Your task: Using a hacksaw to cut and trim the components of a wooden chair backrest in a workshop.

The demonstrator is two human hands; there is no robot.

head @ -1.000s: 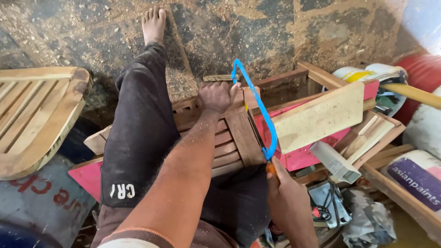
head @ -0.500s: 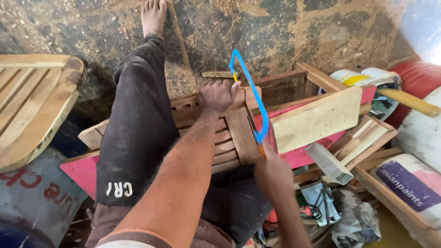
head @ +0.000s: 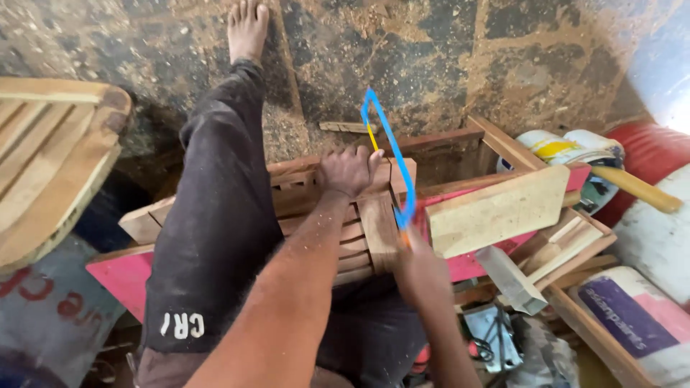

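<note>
Hacksaw with the blue frame is further along its forward stroke than a second ago: the frame nose now sits at about 12 o'clock from the slatted wooden panel, out past its far edge, and the handle end is pulled in close over the panel's right side. Right hand is clamped shut round the saw handle at 5 o'clock of the panel; it has travelled up and inward with the saw. Left hand is pressed flat-curled on the panel's top rail, fingers wrapped over the edge beside the blade, same spot as in both earlier views. Panel lies across the pink board, pinned by the person's dark-trousered leg, and hasn't shifted. Pale wood block at 3 o'clock of the saw is unmoved. Read: sawing is mid-cycle, cut sits at the rail just right of the left hand; I can't tell the kerf depth from here.
</note>
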